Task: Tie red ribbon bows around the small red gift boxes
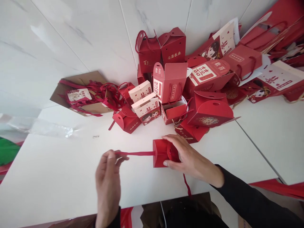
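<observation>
One red box [158, 162], one red ribbon [137, 154] held out to its left

Nearest, the left hand [108, 179] is mostly closed, thumb and forefinger pinching the ribbon, the other fingers loosely curled. The right hand [187, 156] is half open — thumb on the near side of the box, fingers on the far side — holding it on the white table [59, 177]. The box sits between the hands, and the ribbon runs nearly straight from it to the left hand. A second red length [187, 185] shows below the right hand, reaching the table's near edge; whether both are one strip, I cannot tell.

Beyond lies one tiny object [95, 136], too small to make out. Behind it are one flap-topped box [129, 123] and two cream-and-red boxes [147, 110]. To their left, one open brown carton [95, 77] holds tangled ribbons [111, 93] and a printed card [79, 95]. To the right, gift boxes [209, 107] overlap too much for a sure count. Farthest, two tall red boxes [173, 49] stand side by side near the marbled wall [71, 31].
</observation>
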The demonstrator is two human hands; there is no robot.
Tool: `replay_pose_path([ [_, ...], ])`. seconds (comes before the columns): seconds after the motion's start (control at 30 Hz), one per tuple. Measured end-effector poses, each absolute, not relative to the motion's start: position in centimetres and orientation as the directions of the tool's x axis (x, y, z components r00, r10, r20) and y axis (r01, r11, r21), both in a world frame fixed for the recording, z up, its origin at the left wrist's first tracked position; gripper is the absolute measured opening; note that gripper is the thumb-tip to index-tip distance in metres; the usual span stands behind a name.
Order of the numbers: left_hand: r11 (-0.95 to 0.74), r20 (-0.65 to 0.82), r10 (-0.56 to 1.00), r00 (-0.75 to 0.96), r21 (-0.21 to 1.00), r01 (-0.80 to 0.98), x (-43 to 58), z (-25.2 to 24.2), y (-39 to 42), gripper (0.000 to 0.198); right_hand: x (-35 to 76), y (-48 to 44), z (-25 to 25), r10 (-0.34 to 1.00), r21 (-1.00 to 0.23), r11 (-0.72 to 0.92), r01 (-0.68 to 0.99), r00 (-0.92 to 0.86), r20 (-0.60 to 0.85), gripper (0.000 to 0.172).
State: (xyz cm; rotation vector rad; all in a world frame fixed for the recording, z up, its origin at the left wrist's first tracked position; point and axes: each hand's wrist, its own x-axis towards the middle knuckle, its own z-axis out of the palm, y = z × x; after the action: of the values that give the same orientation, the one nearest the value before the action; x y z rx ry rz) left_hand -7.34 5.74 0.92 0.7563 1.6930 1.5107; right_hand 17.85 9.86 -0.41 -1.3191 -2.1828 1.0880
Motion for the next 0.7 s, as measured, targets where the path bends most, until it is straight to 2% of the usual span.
replay_pose_path([
  [0.13,0.255,-0.087,0.658,-0.748,0.960,0.112,-12.1,1.2,5.4,0.021,18.7,8.8,-0.3,0.884,-0.805,0.236,0.544,-0.464,-0.054,0.075],
  [0.2,0.337,-0.063,0.596,-0.800,0.924,0.179,-12.9,1.1,4.5,0.017,19.3,7.9,-0.2,0.917,-0.825,0.202,0.528,-0.397,-0.030,0.068],
  [0.27,0.411,-0.081,0.597,-0.798,0.885,0.218,-12.1,0.7,3.4,0.021,19.8,6.9,-0.3,0.953,-0.838,0.120,0.532,-0.297,-0.053,0.054],
  [0.33,0.458,-0.190,0.692,-0.696,0.861,0.220,-9.6,0.1,2.3,0.035,20.3,6.1,-0.6,0.966,-0.837,-0.010,0.547,-0.211,-0.149,0.042],
  [0.4,0.480,-0.324,0.805,-0.498,0.848,0.224,-6.4,-0.5,1.6,0.053,20.5,5.5,-0.8,0.942,-0.821,-0.139,0.554,-0.182,-0.283,0.035],
  [0.43,0.486,-0.366,0.833,-0.415,0.843,0.233,-4.9,-0.7,1.6,0.056,20.5,5.4,-0.9,0.921,-0.811,-0.182,0.556,-0.192,-0.338,0.033],
  [0.5,0.502,-0.406,0.835,-0.371,0.839,0.211,-2.5,-1.0,1.9,0.054,20.5,5.3,-0.9,0.885,-0.801,-0.224,0.556,-0.228,-0.405,0.030],
  [0.6,0.458,-0.391,0.845,-0.364,0.882,0.115,-0.7,-1.2,3.4,0.051,20.4,5.5,-0.5,0.874,-0.800,-0.226,0.555,-0.248,-0.418,0.032],
  [0.7,0.285,-0.267,0.933,-0.242,0.957,0.044,-0.4,-1.2,5.1,0.040,20.4,5.9,0.1,0.893,-0.821,-0.192,0.538,-0.251,-0.373,0.027],
])
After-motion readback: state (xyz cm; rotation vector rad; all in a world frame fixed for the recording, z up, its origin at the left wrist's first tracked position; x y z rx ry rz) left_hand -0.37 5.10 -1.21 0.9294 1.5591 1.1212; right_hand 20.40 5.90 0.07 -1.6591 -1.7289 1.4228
